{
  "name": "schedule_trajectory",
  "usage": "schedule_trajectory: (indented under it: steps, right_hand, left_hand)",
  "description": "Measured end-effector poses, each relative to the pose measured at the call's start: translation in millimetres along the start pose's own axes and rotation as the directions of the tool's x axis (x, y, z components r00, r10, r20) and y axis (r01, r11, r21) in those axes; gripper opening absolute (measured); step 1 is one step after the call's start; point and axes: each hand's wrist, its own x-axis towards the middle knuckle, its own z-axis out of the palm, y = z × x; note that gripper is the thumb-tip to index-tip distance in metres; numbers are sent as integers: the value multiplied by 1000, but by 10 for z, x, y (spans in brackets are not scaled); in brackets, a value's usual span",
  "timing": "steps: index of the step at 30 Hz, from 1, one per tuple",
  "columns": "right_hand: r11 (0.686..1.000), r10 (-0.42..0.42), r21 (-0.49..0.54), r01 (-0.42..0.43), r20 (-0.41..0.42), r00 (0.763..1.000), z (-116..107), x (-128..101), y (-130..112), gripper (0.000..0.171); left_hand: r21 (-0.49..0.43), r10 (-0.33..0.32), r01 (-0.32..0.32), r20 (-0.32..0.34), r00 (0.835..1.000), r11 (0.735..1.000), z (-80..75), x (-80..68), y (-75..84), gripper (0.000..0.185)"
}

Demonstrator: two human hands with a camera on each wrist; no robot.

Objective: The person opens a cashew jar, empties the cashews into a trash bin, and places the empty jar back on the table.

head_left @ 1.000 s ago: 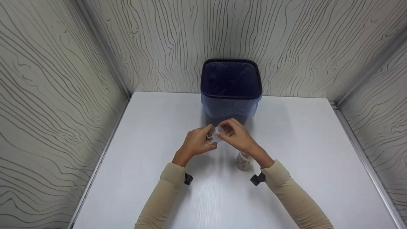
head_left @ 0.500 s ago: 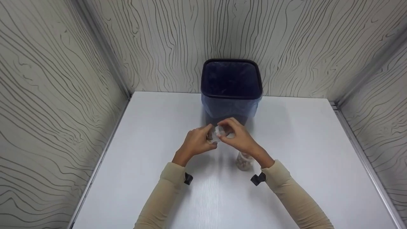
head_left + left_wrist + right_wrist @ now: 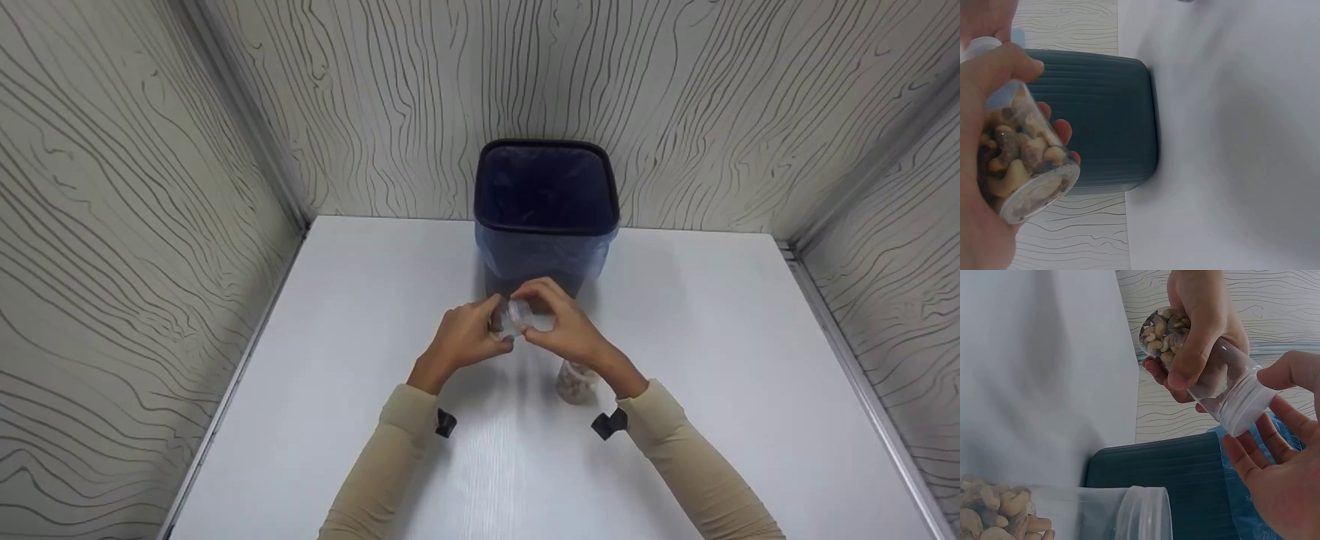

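Observation:
In the head view my left hand and right hand meet in front of the bin. The left hand grips a clear plastic jar of cashew-like nuts round its body, held tilted. My right thumb and fingers hold the jar's translucent screw lid by its rim, the palm facing it. A second jar with similar nuts stands on the table below my right wrist; its capped top looms large at the bottom of the right wrist view.
A dark blue bin with a plastic liner stands at the back of the white table, just beyond my hands. Wood-patterned panels enclose the back and sides.
My right fingers and thumb have shifted round the lid and spread wider apart on it. The left hand, its jar and the second jar stay in place.

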Motion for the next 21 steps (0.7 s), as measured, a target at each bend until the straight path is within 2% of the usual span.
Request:
schedule_trajectory:
  steps: [7, 14, 21]
  right_hand:
    - [1000, -5, -3, 5, 13, 1000, -17, 2, -2, 51]
    - [1000, -1, -8, 1, -24, 1000, -27, 11, 7, 48]
    - [999, 51, 20, -50, -38, 998, -15, 27, -18, 46]
  left_hand:
    - [2, 3, -3, -1, 1000, 1000, -2, 4, 6, 40]
    - [-4, 5, -5, 5, 1000, 1000, -12, 5, 3, 39]
    - [-12, 12, -12, 13, 1000, 1000, -24, 2, 10, 37]
